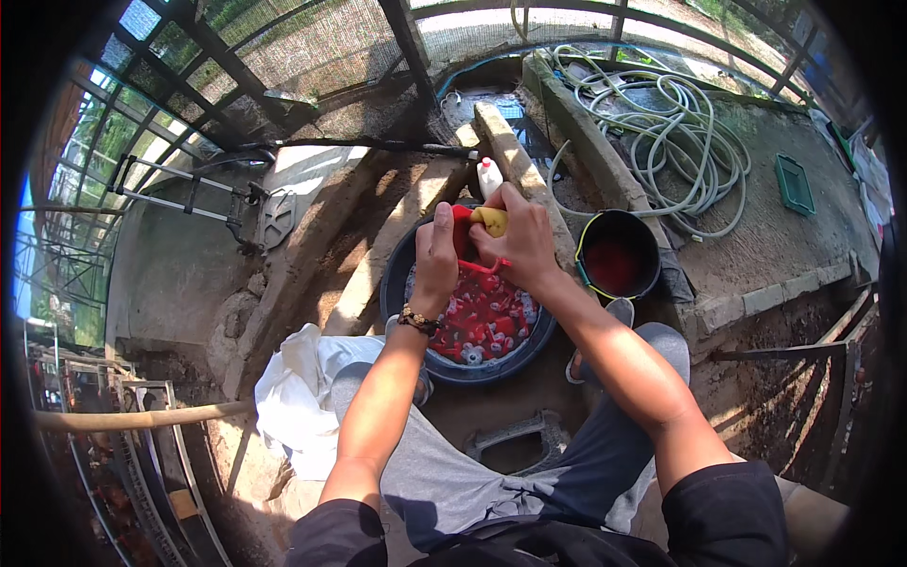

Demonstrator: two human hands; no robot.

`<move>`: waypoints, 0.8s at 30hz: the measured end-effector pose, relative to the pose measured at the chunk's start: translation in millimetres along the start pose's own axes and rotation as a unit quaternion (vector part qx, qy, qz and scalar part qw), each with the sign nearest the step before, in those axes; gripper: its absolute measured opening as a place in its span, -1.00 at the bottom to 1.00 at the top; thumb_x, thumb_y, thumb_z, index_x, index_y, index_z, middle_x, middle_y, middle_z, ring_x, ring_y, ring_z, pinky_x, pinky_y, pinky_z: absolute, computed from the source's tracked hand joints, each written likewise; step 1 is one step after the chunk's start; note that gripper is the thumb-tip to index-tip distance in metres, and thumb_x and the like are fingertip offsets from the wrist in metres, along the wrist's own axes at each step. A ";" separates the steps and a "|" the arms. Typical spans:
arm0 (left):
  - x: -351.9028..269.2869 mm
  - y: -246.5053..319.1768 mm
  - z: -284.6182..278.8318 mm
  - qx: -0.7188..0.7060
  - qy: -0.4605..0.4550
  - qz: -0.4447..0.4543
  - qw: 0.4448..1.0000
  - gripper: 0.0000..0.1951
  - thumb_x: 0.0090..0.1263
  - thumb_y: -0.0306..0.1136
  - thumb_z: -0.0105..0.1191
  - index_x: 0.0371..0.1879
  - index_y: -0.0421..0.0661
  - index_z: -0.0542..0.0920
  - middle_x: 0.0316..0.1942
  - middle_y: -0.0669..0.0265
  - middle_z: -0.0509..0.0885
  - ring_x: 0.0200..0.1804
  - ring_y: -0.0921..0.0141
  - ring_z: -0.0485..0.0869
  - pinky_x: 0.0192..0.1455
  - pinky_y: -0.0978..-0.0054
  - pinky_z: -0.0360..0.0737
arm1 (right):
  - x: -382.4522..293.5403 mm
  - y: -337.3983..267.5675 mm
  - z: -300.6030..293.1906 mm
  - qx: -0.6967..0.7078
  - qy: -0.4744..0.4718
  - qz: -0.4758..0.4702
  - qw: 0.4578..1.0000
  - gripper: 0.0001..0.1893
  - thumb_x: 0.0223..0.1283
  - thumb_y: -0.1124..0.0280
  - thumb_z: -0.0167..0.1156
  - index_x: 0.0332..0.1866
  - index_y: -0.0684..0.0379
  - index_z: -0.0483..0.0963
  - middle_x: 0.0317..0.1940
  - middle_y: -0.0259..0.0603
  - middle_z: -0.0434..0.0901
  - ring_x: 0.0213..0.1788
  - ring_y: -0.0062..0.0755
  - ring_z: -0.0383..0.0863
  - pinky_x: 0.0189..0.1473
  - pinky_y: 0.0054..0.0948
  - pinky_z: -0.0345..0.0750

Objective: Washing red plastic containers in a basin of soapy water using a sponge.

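My left hand (437, 251) grips a red plastic piece (462, 230), perhaps a drinker cup, over a round dark basin (489, 374). A thin red arm (489, 267) sticks out below it. My right hand (523, 237) holds a yellow sponge (494, 221) against the piece; the contact is partly hidden by my fingers. Below both hands, the basin holds many red plastic parts (489, 322) and whitish ones in reddish water. Just beyond my right hand stands a white plastic bottle (489, 177) with a red cap.
A black bucket (618, 255) with reddish liquid stands right of the basin. Coiled hose (680, 142) and a green tray (795, 184) lie on concrete. At left are a white sack (297, 404), a bamboo pole (142, 418) and a folding hand cart (184, 198). Low concrete walls (404, 241) run behind.
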State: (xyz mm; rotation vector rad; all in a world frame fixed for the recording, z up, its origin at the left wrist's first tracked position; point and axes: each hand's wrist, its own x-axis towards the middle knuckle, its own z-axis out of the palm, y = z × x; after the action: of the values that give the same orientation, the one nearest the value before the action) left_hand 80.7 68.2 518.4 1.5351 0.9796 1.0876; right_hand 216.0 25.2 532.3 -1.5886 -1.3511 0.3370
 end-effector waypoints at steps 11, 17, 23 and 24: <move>-12.6 6.8 -7.6 -0.039 0.019 0.120 0.992 -0.42 0.64 -0.14 -0.39 -0.20 -0.38 0.67 -0.36 0.11 0.74 -0.24 0.33 0.71 -0.12 0.42 0.57 | -13.3 -9.7 13.3 0.136 0.019 0.018 0.990 -0.70 -0.04 0.37 0.39 -0.41 0.31 0.40 -0.57 0.05 0.57 -0.49 0.04 0.62 -0.37 -0.22 0.53; -13.7 5.9 -3.8 -0.023 0.054 0.158 0.986 -0.42 0.60 -0.12 -0.36 -0.21 -0.40 0.67 -0.29 0.05 0.74 -0.21 0.25 0.73 -0.05 0.40 0.59 | -23.7 0.3 24.9 0.331 -0.022 0.107 0.937 -0.70 0.09 0.40 0.38 -0.49 0.27 0.37 -0.64 -0.23 0.51 -0.57 -0.60 0.48 -0.51 -0.47 0.43; -15.4 12.6 -4.3 -0.014 0.076 0.157 0.985 -0.43 0.54 -0.10 -0.33 -0.23 -0.39 0.67 -0.31 0.05 0.74 -0.22 0.26 0.73 -0.07 0.40 0.59 | -30.1 -7.8 26.8 0.380 -0.041 0.145 0.912 -0.71 0.18 0.46 0.36 -0.53 0.20 0.37 -0.60 -0.38 0.52 -0.53 -0.75 0.46 -0.55 -0.63 0.38; -15.5 13.0 -4.0 -0.010 0.077 0.165 0.983 -0.43 0.53 -0.09 -0.33 -0.23 -0.39 0.67 -0.31 0.05 0.74 -0.23 0.26 0.73 -0.07 0.41 0.59 | -30.3 -7.1 27.5 0.391 -0.046 0.151 0.907 -0.71 0.16 0.45 0.37 -0.53 0.20 0.38 -0.60 -0.38 0.52 -0.53 -0.75 0.46 -0.55 -0.63 0.38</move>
State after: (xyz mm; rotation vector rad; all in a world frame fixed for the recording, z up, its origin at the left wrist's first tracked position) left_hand 73.5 52.0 528.9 1.6536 0.8286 1.4623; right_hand 181.3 11.7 513.7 -1.0858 -0.8484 1.0163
